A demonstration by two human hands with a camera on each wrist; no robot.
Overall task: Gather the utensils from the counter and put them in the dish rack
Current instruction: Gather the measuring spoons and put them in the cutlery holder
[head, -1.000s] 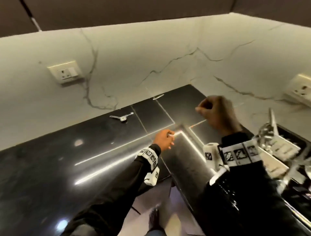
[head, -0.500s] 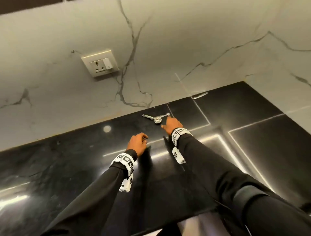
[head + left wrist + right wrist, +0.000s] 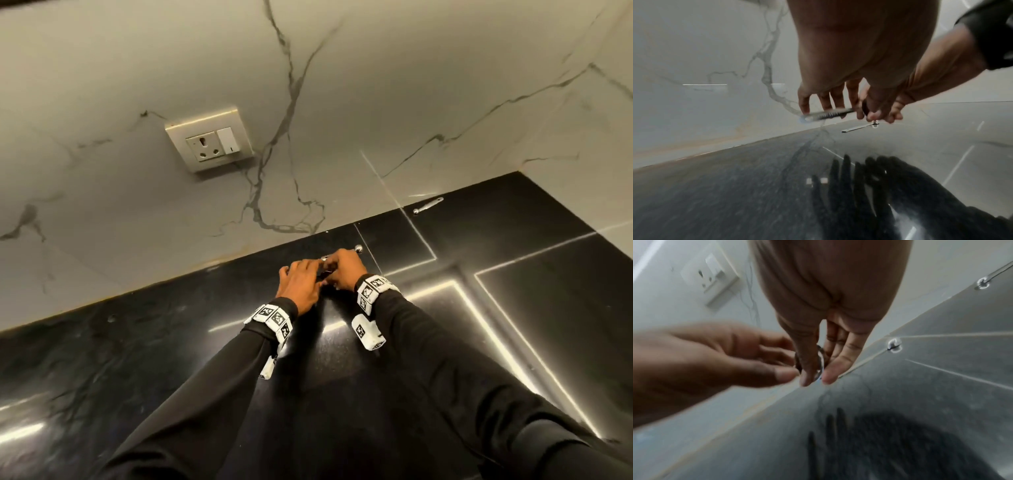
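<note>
Our hands: right hand [image 3: 346,270] pinches a spoon [image 3: 819,363]; left hand [image 3: 299,284] open beside it.
Left: two more utensils wait on the surface [image 3: 513,274].

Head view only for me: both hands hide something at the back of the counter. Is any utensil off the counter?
Observer: Yes. The right hand pinches a metal utensil, held clear of the counter.
Operator: And the left hand?
Observer: Open; its straight fingers reach the utensil's free end. Touch is too blurred to tell.
Operator: Anything lying below?
Observer: A second utensil lies flat on the counter under the right hand.
</note>
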